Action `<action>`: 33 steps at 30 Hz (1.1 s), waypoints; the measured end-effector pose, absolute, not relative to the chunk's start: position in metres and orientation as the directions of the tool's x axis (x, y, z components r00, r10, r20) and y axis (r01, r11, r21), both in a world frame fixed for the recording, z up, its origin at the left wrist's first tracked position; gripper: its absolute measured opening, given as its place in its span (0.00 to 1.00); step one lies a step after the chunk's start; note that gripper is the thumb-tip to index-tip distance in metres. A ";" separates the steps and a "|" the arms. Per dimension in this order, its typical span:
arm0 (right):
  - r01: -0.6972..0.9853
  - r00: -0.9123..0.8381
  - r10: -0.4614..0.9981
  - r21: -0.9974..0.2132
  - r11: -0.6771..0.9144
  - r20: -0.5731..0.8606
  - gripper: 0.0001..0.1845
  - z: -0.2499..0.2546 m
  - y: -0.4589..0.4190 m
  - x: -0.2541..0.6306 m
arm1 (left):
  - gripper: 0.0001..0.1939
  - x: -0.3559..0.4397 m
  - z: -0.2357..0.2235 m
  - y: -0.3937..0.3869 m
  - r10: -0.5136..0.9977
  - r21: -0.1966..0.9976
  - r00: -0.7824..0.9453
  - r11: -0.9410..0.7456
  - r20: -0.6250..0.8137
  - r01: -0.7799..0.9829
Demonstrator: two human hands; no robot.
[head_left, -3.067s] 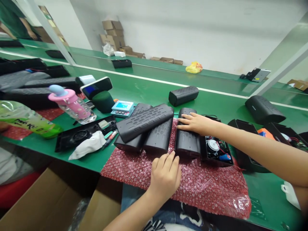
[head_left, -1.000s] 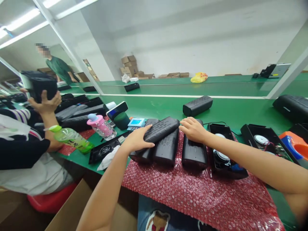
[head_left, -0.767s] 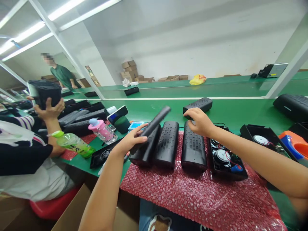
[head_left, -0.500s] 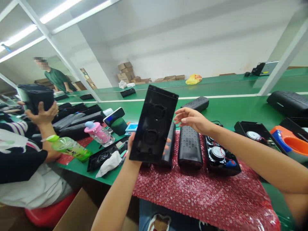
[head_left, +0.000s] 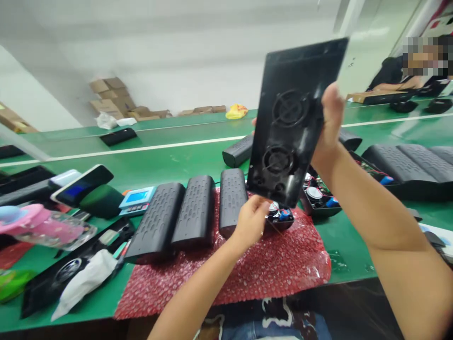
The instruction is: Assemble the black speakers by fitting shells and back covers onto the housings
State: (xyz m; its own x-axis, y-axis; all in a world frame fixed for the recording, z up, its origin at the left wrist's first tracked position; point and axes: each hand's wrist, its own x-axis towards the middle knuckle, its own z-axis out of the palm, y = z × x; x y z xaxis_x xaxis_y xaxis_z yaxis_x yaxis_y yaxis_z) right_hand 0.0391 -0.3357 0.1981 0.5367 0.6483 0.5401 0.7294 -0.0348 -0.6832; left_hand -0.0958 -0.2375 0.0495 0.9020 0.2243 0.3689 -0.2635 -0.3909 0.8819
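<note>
Black panel [head_left: 293, 127] held by edges in right hand [head_left: 330, 120], clear of bubble wrap [head_left: 272, 264], left hand [head_left: 251, 218] below, grip unclear

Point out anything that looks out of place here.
A crumpled white wad, on the left by a black panel, looks stray beside the row of cases. No spill or clear damage shows.

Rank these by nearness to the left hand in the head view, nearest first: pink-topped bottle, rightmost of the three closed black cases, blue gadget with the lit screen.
From the left hand:
1. Rightmost closed case: immediately left, partly behind the hand.
2. Blue gadget: farther left, past the row of cases.
3. Pink-topped bottle: at the view's left side.
</note>
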 end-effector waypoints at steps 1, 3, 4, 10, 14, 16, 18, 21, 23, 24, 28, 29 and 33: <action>0.709 0.576 0.583 -0.705 -0.009 0.572 0.52 0.202 -0.348 0.045 | 0.19 -0.096 0.043 -0.245 0.165 0.777 0.885 -0.566 0.435 -0.277; 0.664 0.656 0.446 -0.747 0.043 0.609 0.48 0.206 -0.369 0.056 | 0.19 -0.098 0.028 -0.257 0.023 0.495 0.855 -0.823 0.518 -0.278; 0.648 0.684 0.396 -0.759 0.056 0.613 0.45 0.205 -0.378 0.061 | 0.20 -0.098 0.021 -0.261 -0.026 0.378 0.849 -0.888 0.528 -0.262; 0.693 0.673 0.351 -0.721 0.008 0.651 0.42 0.181 -0.396 0.064 | 0.19 -0.089 -0.013 -0.266 -0.101 0.222 0.853 -0.944 0.512 -0.245; 0.786 0.616 0.365 -0.572 -0.233 0.698 0.45 0.173 -0.391 0.065 | 0.21 -0.089 -0.018 -0.267 -0.127 0.175 0.834 -0.950 0.537 -0.258; 0.799 0.600 0.363 -0.511 -0.317 0.713 0.44 0.172 -0.388 0.071 | 0.20 -0.091 -0.019 -0.268 -0.142 0.154 0.821 -0.951 0.552 -0.268; 0.800 0.596 0.368 -0.487 -0.350 0.714 0.43 0.171 -0.385 0.077 | 0.18 -0.092 -0.021 -0.268 -0.153 0.133 0.805 -0.952 0.573 -0.276; 0.789 0.602 0.377 -0.450 -0.418 0.704 0.43 0.167 -0.381 0.083 | 0.17 -0.092 -0.025 -0.268 -0.157 0.097 0.778 -0.958 0.609 -0.269; 0.769 0.611 0.370 -0.414 -0.486 0.700 0.42 0.164 -0.380 0.083 | 0.17 -0.093 -0.027 -0.267 -0.159 0.068 0.757 -0.963 0.634 -0.259; 0.759 0.620 0.367 -0.413 -0.504 0.693 0.41 0.163 -0.380 0.082 | 0.17 -0.094 -0.026 -0.267 -0.162 0.051 0.749 -0.966 0.643 -0.253; 0.676 0.717 0.473 -0.677 -0.293 0.511 0.43 0.167 -0.375 0.076 | 0.18 -0.101 -0.021 -0.269 -0.165 -0.022 0.725 -0.979 0.669 -0.203; 0.595 0.736 0.525 -0.779 -0.200 0.428 0.43 0.169 -0.373 0.075 | 0.18 -0.104 -0.019 -0.271 -0.160 -0.035 0.722 -0.982 0.673 -0.185; 0.188 0.763 0.642 -0.976 -0.109 0.076 0.36 0.174 -0.358 0.083 | 0.17 -0.114 -0.015 -0.277 -0.174 -0.068 0.705 -0.982 0.687 -0.176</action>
